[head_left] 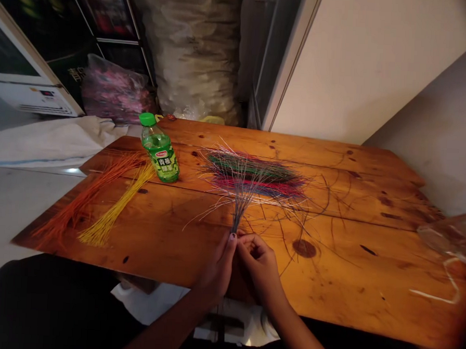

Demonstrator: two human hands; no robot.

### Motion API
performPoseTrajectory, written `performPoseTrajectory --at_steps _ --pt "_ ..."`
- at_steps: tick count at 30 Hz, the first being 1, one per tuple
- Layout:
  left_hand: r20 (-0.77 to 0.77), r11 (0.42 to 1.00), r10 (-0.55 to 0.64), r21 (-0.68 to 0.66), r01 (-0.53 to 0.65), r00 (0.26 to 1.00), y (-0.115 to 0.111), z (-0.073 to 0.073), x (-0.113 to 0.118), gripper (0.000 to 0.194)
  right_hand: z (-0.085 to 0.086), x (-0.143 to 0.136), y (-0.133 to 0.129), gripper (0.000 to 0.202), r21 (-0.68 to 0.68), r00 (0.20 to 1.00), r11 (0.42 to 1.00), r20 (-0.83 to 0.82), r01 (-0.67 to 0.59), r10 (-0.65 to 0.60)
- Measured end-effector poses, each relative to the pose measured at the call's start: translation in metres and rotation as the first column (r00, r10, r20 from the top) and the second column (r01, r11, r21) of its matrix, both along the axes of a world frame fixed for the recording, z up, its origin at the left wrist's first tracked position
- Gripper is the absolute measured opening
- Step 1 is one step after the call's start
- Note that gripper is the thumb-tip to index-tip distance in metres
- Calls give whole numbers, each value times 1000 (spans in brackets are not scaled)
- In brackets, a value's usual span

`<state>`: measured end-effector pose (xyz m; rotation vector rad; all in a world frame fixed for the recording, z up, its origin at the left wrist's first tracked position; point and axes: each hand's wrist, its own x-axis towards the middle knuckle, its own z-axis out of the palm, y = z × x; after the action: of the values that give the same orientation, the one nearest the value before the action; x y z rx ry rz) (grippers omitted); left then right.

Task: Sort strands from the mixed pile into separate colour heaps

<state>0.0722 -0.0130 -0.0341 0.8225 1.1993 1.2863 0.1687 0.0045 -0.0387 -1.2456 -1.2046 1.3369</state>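
Observation:
A bundle of thin grey strands (238,208) fans out upward from my hands over the table's front part. My left hand (221,265) is closed around the lower end of this bundle, thumb on top. Close against it, my right hand (260,259) has thumb and index finger pinched together beside the bundle; what lies between those fingertips is too small to make out. Behind the bundle lies a heap of green, red, blue and pink strands (256,173). Several dark loose strands (302,225) are scattered to the right of it.
A green-capped drink bottle (162,152) stands on the wooden table (352,274). Orange strands (87,198) and yellow strands (116,210) lie at the left. At the right edge is a clear plastic bag (452,233) with a white string. Large sacks (193,47) stand behind the table.

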Motion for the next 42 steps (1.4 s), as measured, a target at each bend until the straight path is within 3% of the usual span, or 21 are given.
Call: performPoseTrajectory --at_steps 6,14,16,19,24,29,34,37,42 --pt "-6 996 -79 28 79 997 2 1 0 25 0 3 1 18 80 977 994 207 -69 52" --pt "71 999 48 14 -49 996 6 -4 4 30 3 12 -2 14 178 941 958 293 -225 166" --pt "111 996 87 -23 -85 990 7 -5 4 35 1 21 -1 13 241 922 945 368 -220 120" --pt "184 993 106 -73 -94 977 9 -6 5 45 -3 36 7 14 390 824 895 565 -217 -46" --pt "146 993 102 -72 -92 984 9 -3 5 49 -7 46 18 18 448 578 770 806 -454 -129" --pt "136 999 46 -32 -42 990 9 -5 3 46 -6 41 18 15 457 527 744 833 -488 -166" --pt "200 998 43 -43 -35 979 10 -8 3 48 -2 37 15 16 481 412 693 867 -538 -281" --pt "211 998 43 -49 -33 976 10 -7 3 49 -1 35 13 17 474 350 695 878 -540 -327" --pt "213 999 29 -47 -19 977 10 -5 2 49 4 35 9 13 426 279 755 904 -498 -325"
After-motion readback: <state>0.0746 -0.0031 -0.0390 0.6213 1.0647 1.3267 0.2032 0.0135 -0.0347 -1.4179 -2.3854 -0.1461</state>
